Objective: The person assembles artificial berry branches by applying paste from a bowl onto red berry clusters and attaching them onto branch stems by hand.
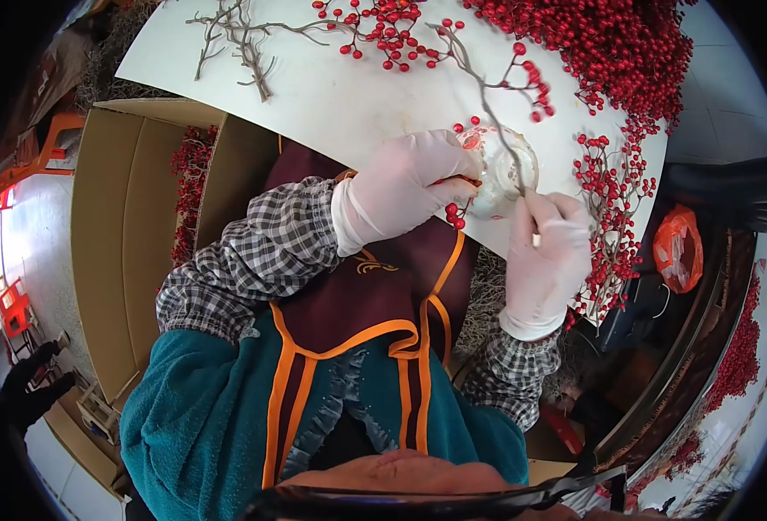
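Observation:
Both hands wear thin white gloves. My left hand (pixel 414 182) is closed in a pinch on a small red berry sprig (pixel 458 214), its berries hanging below the fingertips. My right hand (pixel 550 247) grips the lower end of a grey-brown branch (pixel 487 95), which rises away across the white table and bears red berries at its far part. Between the hands stands a whitish bowl (pixel 490 206) with a red pattern, partly covered by my left fingers and the branch. What it contains is hard to make out.
A big heap of red berry sprays (pixel 592 48) covers the table's far right, with more sprays (pixel 613 208) along the right edge. Bare twigs (pixel 244 43) lie far left on the white table (pixel 340 95). A cardboard box (pixel 131 191) stands left; an orange-red bag (pixel 678 249) is at right.

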The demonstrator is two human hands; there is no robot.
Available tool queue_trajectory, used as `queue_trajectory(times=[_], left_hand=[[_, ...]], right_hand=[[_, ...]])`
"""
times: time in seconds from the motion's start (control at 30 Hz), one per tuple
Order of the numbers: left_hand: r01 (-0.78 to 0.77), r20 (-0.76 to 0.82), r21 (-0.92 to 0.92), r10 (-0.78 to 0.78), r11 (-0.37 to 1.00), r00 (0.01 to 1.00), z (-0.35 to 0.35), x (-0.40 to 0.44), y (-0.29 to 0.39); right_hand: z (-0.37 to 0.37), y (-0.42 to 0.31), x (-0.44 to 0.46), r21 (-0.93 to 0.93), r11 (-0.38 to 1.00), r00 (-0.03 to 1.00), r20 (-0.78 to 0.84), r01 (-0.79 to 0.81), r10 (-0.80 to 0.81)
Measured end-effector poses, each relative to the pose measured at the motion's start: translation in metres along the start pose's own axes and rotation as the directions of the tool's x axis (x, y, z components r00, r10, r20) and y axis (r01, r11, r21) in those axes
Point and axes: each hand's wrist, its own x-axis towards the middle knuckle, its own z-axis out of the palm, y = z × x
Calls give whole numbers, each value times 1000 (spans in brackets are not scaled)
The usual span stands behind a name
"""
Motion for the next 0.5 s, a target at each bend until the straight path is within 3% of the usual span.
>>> queue_trajectory(times=[0.07, 0.2, 0.27, 0.37, 0.5], left_hand=[[52, 6, -157, -51, 986, 999, -1, -2, -1], [80, 14, -372, -80, 925, 997, -2, -4, -3], [120, 54, -504, -108, 855, 993, -2, -7, -4], [46, 35, -463, -34, 885, 999, -2, -7, -7], [87, 41, -536, -78, 840, 996, -2, -10, -10]], right_hand=[[2, 3, -9, 139, 979, 988, -14, -150, 153], [6, -7, -18, 550, 818, 974, -31, -170, 223], [8, -12, -16, 625, 762, 979, 12, -168, 206], [14, -14, -17, 685, 708, 981, 47, -170, 190], [19, -13, -18, 721, 669, 977, 51, -178, 205]])
